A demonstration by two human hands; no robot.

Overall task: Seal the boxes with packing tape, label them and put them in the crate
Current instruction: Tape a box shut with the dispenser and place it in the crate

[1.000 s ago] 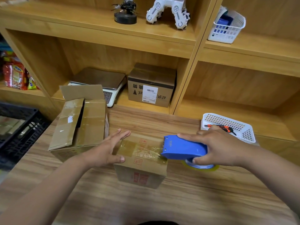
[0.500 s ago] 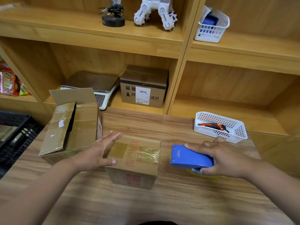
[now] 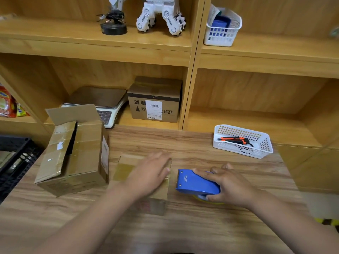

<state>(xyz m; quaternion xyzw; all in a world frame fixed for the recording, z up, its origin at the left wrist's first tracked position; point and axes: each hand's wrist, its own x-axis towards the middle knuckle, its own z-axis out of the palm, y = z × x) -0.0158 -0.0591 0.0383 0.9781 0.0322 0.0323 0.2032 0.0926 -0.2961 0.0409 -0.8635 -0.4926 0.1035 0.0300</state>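
A small cardboard box with clear tape across its top sits on the wooden table in the middle. My left hand lies flat on the box top with straight fingers, covering most of the tape. Just right of the box, my right hand grips the blue tape dispenser, which rests on the table with its toothed edge close to the box's right side. A larger cardboard box with loose flaps stands to the left. The black crate is at the far left edge.
A white basket holding an orange and black utility knife stands at the table's back right. On the shelf behind are a labelled box, a weighing scale, a toy robot and another white basket.
My left hand slid from the box's left edge to the right across the taped top. My right hand brought the dispenser off the box down onto the table beside it.
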